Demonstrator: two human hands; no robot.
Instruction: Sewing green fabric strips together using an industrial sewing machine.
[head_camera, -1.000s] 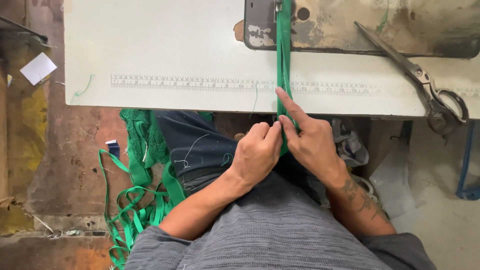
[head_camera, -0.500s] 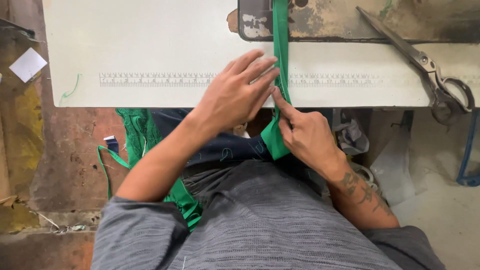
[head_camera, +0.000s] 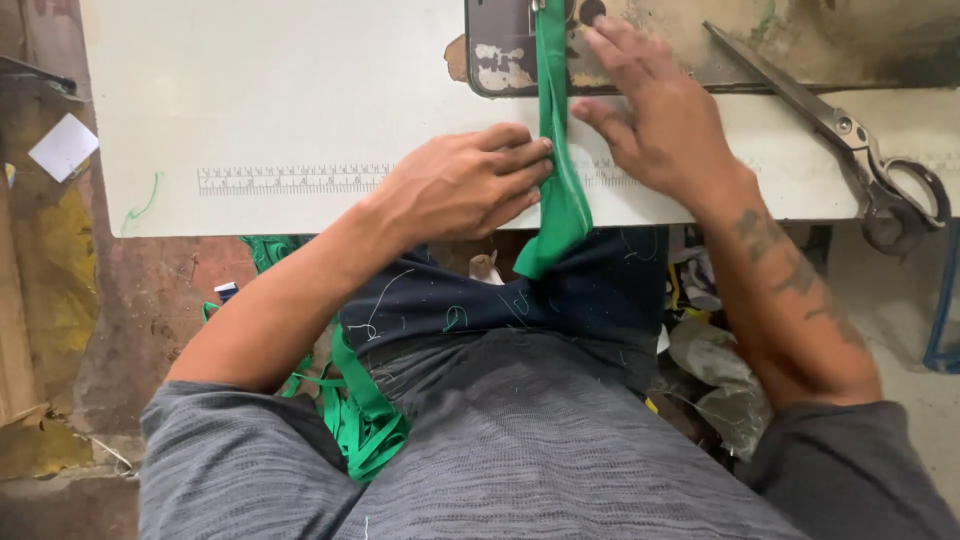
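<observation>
A narrow green fabric strip (head_camera: 556, 150) runs from the worn metal plate of a sewing machine (head_camera: 500, 60) across the white table (head_camera: 280, 100) and hangs off the front edge onto my lap. My left hand (head_camera: 465, 185) lies flat on the table, fingertips pressed against the strip's left edge. My right hand (head_camera: 655, 110) rests on the strip's right side, fingers spread over the plate and table. More green strips (head_camera: 360, 420) trail by my left thigh.
Large metal scissors (head_camera: 850, 140) lie on the table at the right. A ruler scale (head_camera: 290, 178) is marked near the table's front edge. A white paper scrap (head_camera: 63, 147) and cardboard lie on the floor at left; fabric scraps (head_camera: 710, 370) sit under the table at right.
Both hands rose from the table's edge onto the tabletop. My left hand flattened beside the strip, and my right hand moved from pinching it below the edge to resting near the machine plate.
</observation>
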